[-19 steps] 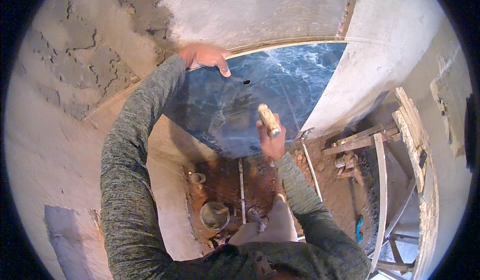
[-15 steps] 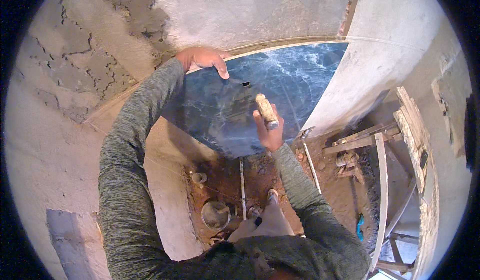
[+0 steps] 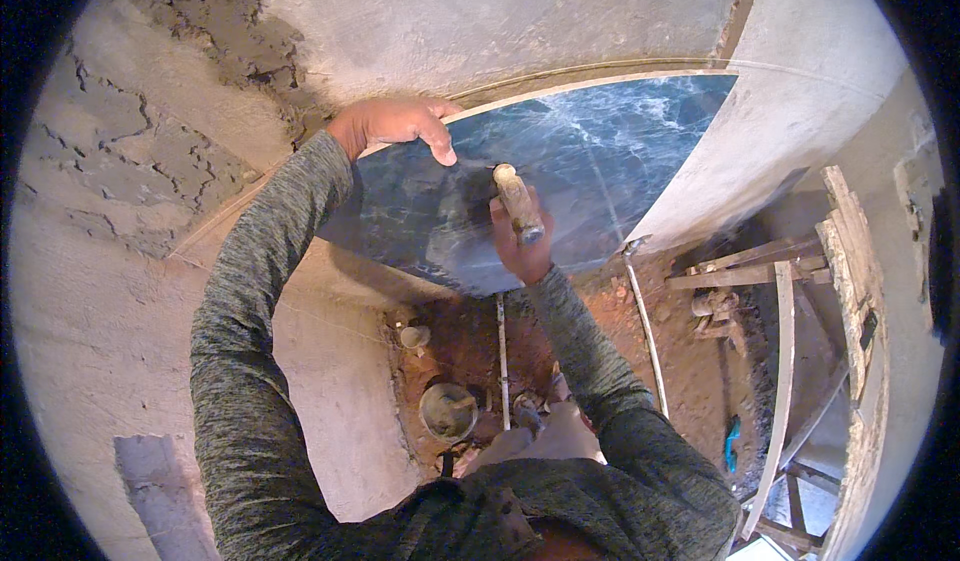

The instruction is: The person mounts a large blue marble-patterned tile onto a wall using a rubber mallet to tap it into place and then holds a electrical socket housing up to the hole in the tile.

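Note:
My left hand (image 3: 395, 131) is closed over the upper edge of a dark blue marbled tile (image 3: 600, 161), its thumb on the tile's face. My right hand (image 3: 515, 241) grips a short, pale wooden tool (image 3: 517, 201) with a greyish lower end, held over the tile's middle. The round top end of this tool is at the spot of a small hole in the tile, which it mostly hides. Whether the tool touches the surface I cannot tell.
Rough plastered wall (image 3: 150, 311) surrounds the tile. Below lie a dirt floor (image 3: 700, 381), a bucket (image 3: 448, 411), a small pot (image 3: 414, 337) and white pipes (image 3: 645, 331). At right stand rough timber planks (image 3: 782, 361); a teal object (image 3: 732, 441) lies near them.
My right hand and the tool have moved up and left across the tile to the hole. The view has shifted slightly, and my left hand stays on the tile's edge.

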`<state>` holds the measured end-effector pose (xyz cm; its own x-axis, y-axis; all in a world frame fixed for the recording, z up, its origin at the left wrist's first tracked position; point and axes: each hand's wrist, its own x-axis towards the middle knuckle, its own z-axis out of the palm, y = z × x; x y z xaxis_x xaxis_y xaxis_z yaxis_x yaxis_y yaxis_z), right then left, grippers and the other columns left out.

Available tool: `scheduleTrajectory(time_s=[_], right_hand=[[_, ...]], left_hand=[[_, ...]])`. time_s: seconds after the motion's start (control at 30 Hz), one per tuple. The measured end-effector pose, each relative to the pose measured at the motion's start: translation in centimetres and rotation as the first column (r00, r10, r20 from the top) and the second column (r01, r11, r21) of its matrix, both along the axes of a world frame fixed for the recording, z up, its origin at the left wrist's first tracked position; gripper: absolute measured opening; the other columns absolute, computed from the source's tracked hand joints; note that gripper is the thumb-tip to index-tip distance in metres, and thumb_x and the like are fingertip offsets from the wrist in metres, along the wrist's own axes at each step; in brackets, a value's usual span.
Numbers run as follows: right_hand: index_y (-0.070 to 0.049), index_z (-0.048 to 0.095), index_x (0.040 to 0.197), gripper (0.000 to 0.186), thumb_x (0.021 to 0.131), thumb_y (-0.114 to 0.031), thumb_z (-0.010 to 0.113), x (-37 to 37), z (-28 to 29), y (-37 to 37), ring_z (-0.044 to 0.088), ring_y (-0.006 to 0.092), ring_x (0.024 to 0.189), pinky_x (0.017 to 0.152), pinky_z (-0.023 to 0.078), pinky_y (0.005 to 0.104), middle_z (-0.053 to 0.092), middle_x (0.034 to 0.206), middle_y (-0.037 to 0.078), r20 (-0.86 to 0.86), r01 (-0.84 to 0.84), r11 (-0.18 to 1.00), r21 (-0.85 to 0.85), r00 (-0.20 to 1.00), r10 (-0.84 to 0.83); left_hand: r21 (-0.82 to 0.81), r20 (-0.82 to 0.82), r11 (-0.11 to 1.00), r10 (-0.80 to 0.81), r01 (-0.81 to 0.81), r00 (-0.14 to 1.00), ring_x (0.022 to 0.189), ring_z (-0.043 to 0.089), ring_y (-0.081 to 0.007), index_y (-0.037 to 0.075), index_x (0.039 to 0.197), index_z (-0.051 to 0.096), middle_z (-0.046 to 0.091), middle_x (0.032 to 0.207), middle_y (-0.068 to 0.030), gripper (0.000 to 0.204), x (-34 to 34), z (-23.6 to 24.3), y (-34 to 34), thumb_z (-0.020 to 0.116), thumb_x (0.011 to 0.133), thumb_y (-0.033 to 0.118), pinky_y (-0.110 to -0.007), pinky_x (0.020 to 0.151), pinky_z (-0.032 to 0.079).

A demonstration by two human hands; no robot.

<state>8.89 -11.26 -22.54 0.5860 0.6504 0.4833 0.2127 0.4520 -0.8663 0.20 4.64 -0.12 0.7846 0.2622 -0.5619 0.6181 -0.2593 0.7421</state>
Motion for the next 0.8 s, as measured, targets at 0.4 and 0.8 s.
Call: scheduleTrajectory(time_s=[0.4, 0.8], right_hand=[[0.000, 0.061, 0.112, 0.025, 0.090, -0.011, 0.062, -0.4, -0.4, 0.7, 0.057, 0.0091, 0.078, 0.068, 0.048, 0.0261, 0.062, 0.089, 0.003, 0.040, 0.048, 0.999, -0.005, 0.998, -0.048], [0.000, 0.060, 0.114, 0.026, 0.090, -0.011, 0.062, -0.6, -1.3, 0.8, 0.057, 0.0068, 0.072, 0.063, 0.048, 0.0245, 0.061, 0.083, 0.002, -0.015, 0.009, 0.999, 0.047, 1.000, -0.009]], left_hand=[[-0.002, -0.012, 1.000, 0.009, -0.009, 1.000, 0.090, 0.063, -0.0204, 0.000, 0.122, 0.057, 0.067, 0.102, -0.0090, 0.060, 0.1, -0.9, 1.2, 0.072, 0.065, 0.011, -0.034, 0.084, 0.049], [0.040, -0.009, 0.999, 0.003, -0.003, 1.000, 0.089, 0.063, -0.0204, 0.000, 0.123, 0.056, 0.067, 0.103, -0.0086, 0.061, -0.1, -1.3, 1.5, 0.072, 0.065, 0.013, -0.033, 0.083, 0.049]])
